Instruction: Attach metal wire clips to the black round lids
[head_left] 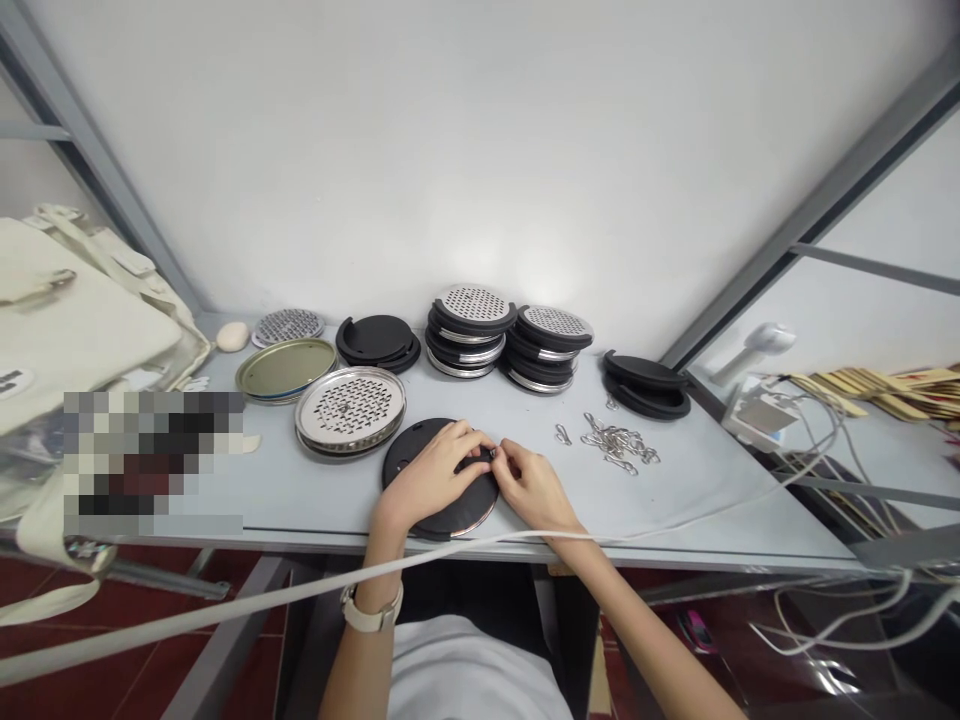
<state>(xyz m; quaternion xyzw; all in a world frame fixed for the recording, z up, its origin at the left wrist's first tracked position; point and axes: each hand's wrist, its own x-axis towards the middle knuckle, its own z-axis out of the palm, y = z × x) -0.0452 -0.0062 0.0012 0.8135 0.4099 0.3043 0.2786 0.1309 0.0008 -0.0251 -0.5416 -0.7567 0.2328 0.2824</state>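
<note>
A black round disc [450,515] with a thin shiny rim lies near the front edge of the grey table. Across its top rests my left hand [435,468], wearing a light watch at the wrist, its fingers curled at the right side of the disc. My right hand [529,480] meets it there, thumb and finger pinched together at the disc's edge. Something small and dark with a shine shows between the fingertips, too small to make out. Right of my hands lies a loose pile of silver clips [619,440], with a single clip [562,434] apart from it.
Two stacks of black discs with perforated metal plates [474,303] stand by the wall. Left are grater-like metal discs [349,408] and an olive round plate [287,368]; far right, black trays [646,385]. A white cable [300,597] crosses before my arms. A cream bag [90,300] hangs left.
</note>
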